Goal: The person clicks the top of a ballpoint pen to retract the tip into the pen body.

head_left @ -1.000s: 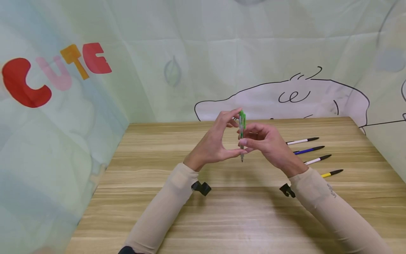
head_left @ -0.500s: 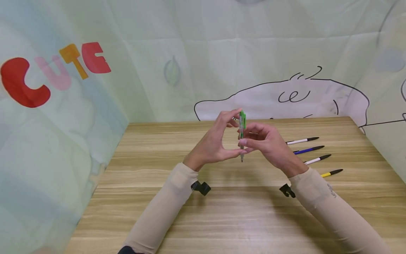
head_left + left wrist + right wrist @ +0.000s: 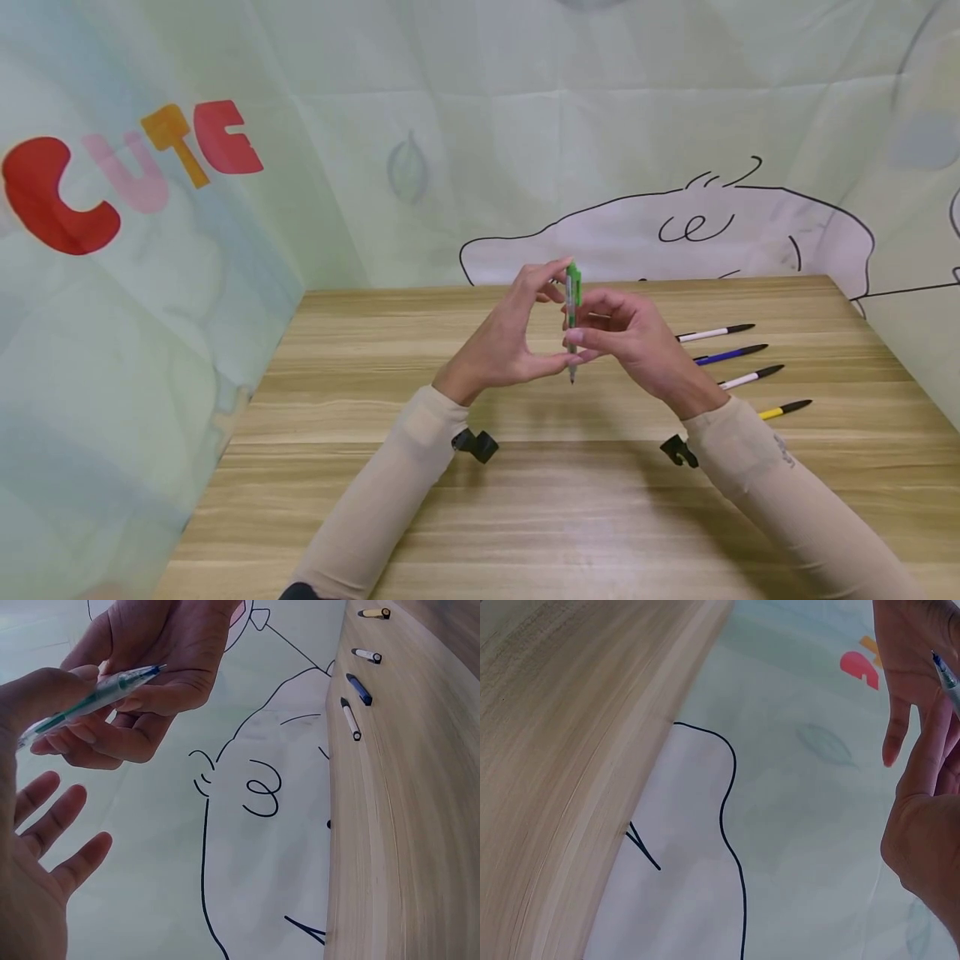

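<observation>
Head view: a green pen (image 3: 572, 297) near vertical above the table (image 3: 555, 517), tip down, clip end up. Sits between both hands — pinched closely on the lower barrel by the right hand (image 3: 633, 337), spanned lengthwise by the left hand (image 3: 506, 335) in a wide arch, index finger at the top end, thumb low near the tip.

Wood-grain tabletop (image 3: 360, 350), far white pen (image 3: 716, 332), blue pen (image 3: 731, 354), nearer white pen (image 3: 750, 378), yellow pen (image 3: 784, 409), lying apart in a row
</observation>
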Demonstrator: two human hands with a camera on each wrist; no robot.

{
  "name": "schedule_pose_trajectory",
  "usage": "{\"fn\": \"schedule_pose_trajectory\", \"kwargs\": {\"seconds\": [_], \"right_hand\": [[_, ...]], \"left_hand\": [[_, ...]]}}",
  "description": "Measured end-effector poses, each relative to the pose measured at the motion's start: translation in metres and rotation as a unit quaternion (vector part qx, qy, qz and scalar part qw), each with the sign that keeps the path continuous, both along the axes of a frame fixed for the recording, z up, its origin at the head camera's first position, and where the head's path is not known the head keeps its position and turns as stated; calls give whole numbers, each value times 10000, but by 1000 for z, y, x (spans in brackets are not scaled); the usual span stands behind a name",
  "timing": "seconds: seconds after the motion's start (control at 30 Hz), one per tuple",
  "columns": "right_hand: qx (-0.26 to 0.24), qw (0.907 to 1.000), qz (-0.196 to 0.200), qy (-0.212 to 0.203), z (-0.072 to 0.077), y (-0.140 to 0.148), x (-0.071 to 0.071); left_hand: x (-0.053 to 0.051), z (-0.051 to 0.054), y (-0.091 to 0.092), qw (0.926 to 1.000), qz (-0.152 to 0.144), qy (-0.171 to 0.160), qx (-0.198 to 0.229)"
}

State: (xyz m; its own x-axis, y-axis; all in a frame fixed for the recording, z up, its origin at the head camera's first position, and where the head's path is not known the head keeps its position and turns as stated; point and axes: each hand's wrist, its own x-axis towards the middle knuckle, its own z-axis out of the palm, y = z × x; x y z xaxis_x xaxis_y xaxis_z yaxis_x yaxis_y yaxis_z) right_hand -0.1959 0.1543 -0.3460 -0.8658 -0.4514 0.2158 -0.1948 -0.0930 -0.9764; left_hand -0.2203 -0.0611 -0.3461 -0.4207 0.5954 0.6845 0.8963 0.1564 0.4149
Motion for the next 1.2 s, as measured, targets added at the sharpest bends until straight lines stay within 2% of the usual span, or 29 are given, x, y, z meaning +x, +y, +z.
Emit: {"fn": "schedule_pose_trajectory", "kwargs": {"seconds": [0.4, 0.9, 1.07, 1.2], "right_hand": [[-106, 9999, 30, -25, -1, 0, 0], [35, 9999, -104, 1, 0, -1, 2], [-85, 9999, -48, 40, -3, -2, 0], [13, 10000, 14, -25, -5, -2, 0]], "left_hand": [[0, 0, 1, 10000, -8, 8, 15], [0, -2, 0, 9998, -108, -84, 123], [0, -2, 0, 9999, -63, -89, 73], [1, -1, -1, 9999, -7, -159, 28]]}}
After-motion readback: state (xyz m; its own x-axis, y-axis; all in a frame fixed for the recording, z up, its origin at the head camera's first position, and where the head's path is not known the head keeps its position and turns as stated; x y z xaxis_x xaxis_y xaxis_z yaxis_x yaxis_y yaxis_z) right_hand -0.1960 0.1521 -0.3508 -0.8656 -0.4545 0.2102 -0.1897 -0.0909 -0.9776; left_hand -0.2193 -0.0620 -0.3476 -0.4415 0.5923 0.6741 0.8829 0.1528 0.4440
